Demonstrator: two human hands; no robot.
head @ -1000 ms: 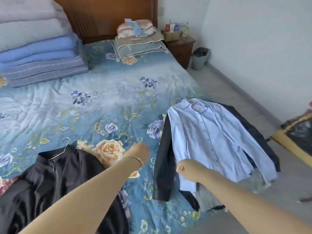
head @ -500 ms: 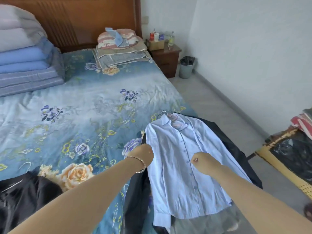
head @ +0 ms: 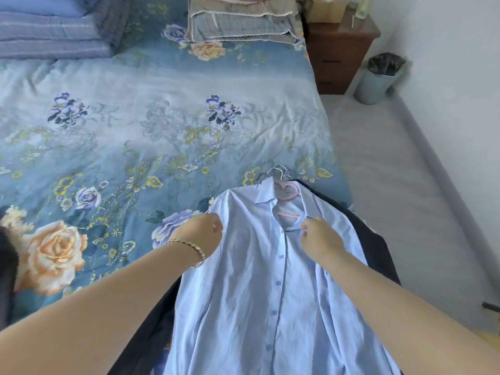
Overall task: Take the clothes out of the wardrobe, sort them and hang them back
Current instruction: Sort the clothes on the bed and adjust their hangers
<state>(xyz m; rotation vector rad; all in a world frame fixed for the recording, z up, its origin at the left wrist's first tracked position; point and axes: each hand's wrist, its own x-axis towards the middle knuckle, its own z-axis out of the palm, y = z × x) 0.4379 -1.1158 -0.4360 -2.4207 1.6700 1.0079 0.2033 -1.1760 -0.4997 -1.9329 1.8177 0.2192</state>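
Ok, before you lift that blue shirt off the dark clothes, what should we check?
1. Blue shirt on its pink hanger: ok.
2. Shirt on top of the dark garment, nothing over it: ok.
3. Hanger hook free of tangles: cannot tell.
4. Left hand gripping the shoulder: cannot tell, fingers curled at its edge.
5. Right hand gripping by the collar: cannot tell.

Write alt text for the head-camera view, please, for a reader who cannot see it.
A person's left hand and right hand, fingers curled, are at the shoulder and collar of a light blue shirt on a pink hanger, laid over a dark garment on a floral bed; any grip is unclear.
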